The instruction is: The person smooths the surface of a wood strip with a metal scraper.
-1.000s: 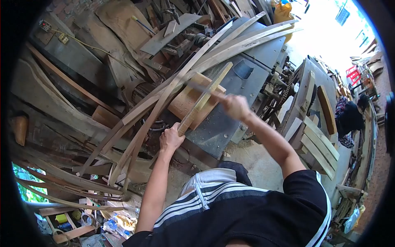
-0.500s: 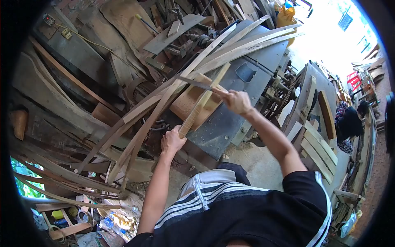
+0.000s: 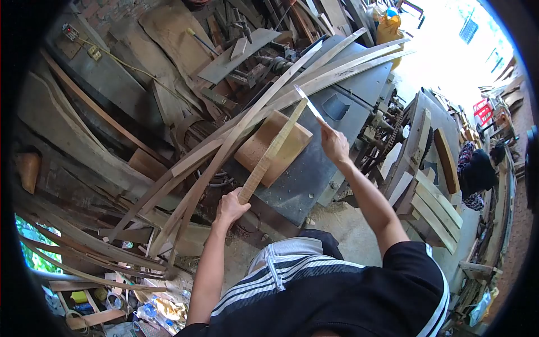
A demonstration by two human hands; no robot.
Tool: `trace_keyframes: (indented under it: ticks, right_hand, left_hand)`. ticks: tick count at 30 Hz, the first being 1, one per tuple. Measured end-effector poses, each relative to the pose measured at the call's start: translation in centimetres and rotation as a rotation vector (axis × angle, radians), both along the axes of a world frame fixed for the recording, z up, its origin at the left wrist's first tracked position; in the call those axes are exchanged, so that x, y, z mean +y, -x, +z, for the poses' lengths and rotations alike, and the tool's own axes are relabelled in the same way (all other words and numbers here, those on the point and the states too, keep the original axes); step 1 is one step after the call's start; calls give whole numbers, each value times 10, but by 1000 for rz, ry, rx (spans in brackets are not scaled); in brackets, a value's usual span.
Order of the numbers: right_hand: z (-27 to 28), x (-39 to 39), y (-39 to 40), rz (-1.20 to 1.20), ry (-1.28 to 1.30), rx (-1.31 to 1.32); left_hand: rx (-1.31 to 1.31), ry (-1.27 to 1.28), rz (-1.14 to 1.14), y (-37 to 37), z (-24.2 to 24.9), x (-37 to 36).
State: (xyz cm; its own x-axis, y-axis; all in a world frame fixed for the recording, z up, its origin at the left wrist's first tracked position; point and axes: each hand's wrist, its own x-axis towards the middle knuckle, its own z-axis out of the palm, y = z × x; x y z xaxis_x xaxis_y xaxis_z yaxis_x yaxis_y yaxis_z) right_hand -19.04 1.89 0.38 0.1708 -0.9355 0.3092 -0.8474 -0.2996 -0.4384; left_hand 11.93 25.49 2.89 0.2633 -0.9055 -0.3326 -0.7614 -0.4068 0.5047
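Note:
My left hand is closed around the near end of a pale wooden strip. The strip slants away from me across a squared wooden block, which sits on the dark metal machine table. In my right hand is a file, a long narrow metal tool with a brownish handle. The file points up and to the left, its tip near the strip's far end.
Long thin wooden boards cross the machine table behind the block. A second machine stands to the right, with short planks by it. Curved timbers lean at left; cluttered scraps lie at lower left.
My right hand has moved slightly right and down, swinging the file from across the strip to beyond its far end. My left hand has shifted slightly down and left with the strip.

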Motion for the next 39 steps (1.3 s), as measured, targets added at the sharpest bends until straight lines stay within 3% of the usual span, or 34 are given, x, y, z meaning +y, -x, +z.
trace_keyframes:
  ticks: [1,3,4,6,7,9,11,12,14,16,18,19,20,22,24,25,27,30,34,36,37,39]
  right_hand:
    - [-7,2,-2,-5,-4,-7]
    - [-18,6,-3,-125,-206,-286]
    - [-5,12,-6,-134,-202,-294]
    - [18,24,-13,-121,-196,-242]
    - [13,28,-19,21,-37,-121]
    - [11,42,-33,332,27,46]
    - [29,36,-41,354,-19,240]
    - [26,15,-42,303,3,287]
    - [15,-29,-47,126,111,109]
    - [25,-40,-61,57,41,19]
    - [25,-9,-76,80,40,59]
    - [11,10,-76,302,213,-243]
    - [6,32,-79,314,123,-22]
    - [13,44,-78,421,62,165]
    - [15,5,-65,303,89,310]
    - [34,-13,-65,173,45,275]
    - [21,-54,-62,99,80,65]
    - [15,-41,-70,49,85,-31]
    - [10,41,-75,383,18,-12]
    - [8,14,-66,417,293,-144]
    - [11,-6,-64,236,-1,107]
    - [20,-46,-66,50,37,-56]
  left_hand:
    - [41,10,-42,-6,-2,1]
    - [74,17,-99,-12,-4,2]
    - [232,-97,-41,-13,-3,1]
    - [505,-220,58,-11,-6,1]
    - [543,-243,69,-8,-3,-1]
    - [577,-278,70,-4,-3,-1]
    - [663,-249,64,-10,-8,-1]
    - [662,-249,67,-12,-5,-3]
    - [573,-264,52,-7,-2,-2]
    - [597,-271,78,-8,-6,-1]
    - [598,-288,86,-11,-12,-1]
    - [650,-274,82,-15,-19,-1]
    - [653,-265,88,-15,-18,-3]
    - [635,-274,98,-14,-18,0]
    - [580,-248,68,-14,-20,2]
    - [560,-244,70,-12,-15,2]
    - [544,-230,74,-11,-14,1]
    - [551,-248,78,-15,-22,1]
    - [525,-247,51,-14,-20,0]
    - [529,-238,57,-19,-30,3]
    - [533,-221,46,-20,-34,2]
    - [535,-224,50,-13,-22,0]
